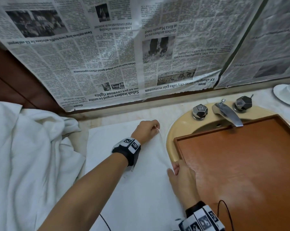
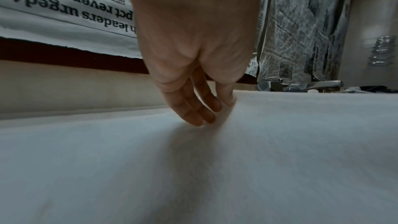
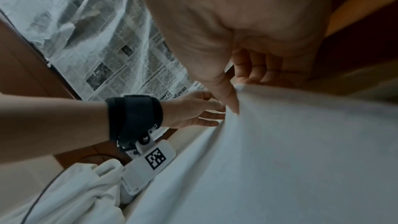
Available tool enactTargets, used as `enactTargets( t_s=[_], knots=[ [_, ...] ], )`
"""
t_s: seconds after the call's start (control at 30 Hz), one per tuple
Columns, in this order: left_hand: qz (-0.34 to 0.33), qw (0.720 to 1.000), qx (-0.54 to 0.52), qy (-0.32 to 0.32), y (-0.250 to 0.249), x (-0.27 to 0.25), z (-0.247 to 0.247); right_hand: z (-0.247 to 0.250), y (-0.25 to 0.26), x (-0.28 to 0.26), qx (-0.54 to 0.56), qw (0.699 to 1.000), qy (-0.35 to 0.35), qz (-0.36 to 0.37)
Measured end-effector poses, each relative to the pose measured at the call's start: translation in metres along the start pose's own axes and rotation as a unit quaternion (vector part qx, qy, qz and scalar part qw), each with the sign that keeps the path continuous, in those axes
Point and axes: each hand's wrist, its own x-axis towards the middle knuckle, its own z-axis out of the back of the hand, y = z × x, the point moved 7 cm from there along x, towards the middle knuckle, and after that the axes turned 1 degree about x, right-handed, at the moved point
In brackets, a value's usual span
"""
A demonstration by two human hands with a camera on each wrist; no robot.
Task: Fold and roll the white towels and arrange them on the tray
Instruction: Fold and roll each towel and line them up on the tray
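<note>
A white towel (image 1: 132, 172) lies spread flat on the counter, left of the sink. My left hand (image 1: 147, 130) pinches the towel's far right edge and lifts it a little. My right hand (image 1: 179, 172) pinches the same right edge nearer to me, so the edge stands up as a ridge between the two hands. The left wrist view shows the left hand (image 2: 206, 108) with its fingertips on the raised towel (image 2: 215, 168). In the right wrist view the thumb and fingers of my right hand (image 3: 239, 91) hold a lifted corner of the towel (image 3: 280, 142). The brown tray (image 1: 241, 164) lies over the sink and holds nothing.
A heap of crumpled white towels (image 1: 29, 155) fills the left of the counter. Behind the tray stand the chrome tap (image 1: 227, 114) and its two knobs on the beige sink rim (image 1: 174, 129). Newspaper (image 1: 124, 47) covers the back wall. A white dish (image 1: 287, 94) sits far right.
</note>
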Motion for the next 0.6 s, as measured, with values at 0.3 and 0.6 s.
enactTargets(
  t_s=[0.3, 0.6],
  knots=[
    [0.008, 0.997, -0.053, -0.064, -0.022, -0.004, 0.001, 0.026, 0.018, -0.001, 0.017, 0.998, -0.041, 0.038],
    [0.035, 0.986, -0.075, -0.144, 0.048, -0.075, 0.103, -0.037, 0.1, -0.035, 0.021, 0.99, 0.03, 0.137]
  ],
)
